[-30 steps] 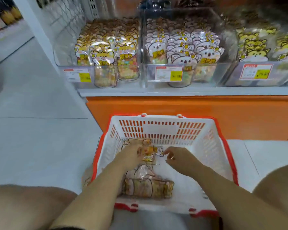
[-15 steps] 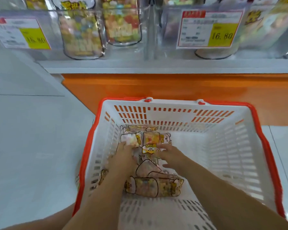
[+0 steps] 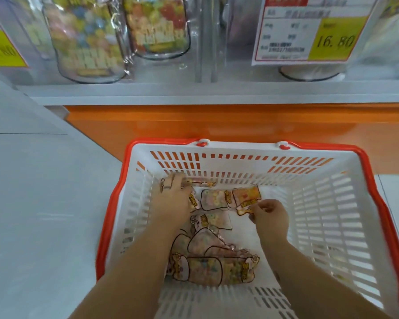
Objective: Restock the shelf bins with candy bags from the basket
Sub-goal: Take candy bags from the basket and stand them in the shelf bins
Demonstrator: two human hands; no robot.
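While both hands work inside the basket [image 3: 240, 149], restocking looks far from finished: every bag there has yet to be lifted out. The right hand [image 3: 271, 214] has its grip pinched on the near edge of one candy bag [image 3: 247, 199] close to the basket's far wall. The left hand [image 3: 173, 200] lies with fingers stretched flat over another bag [image 3: 193, 200] at the basket's far-left corner. More bags [image 3: 212, 268] lie heaped on the basket's floor, nearer the person. Beyond the basket, the shelf bins [image 3: 200, 38] already hold some stock.
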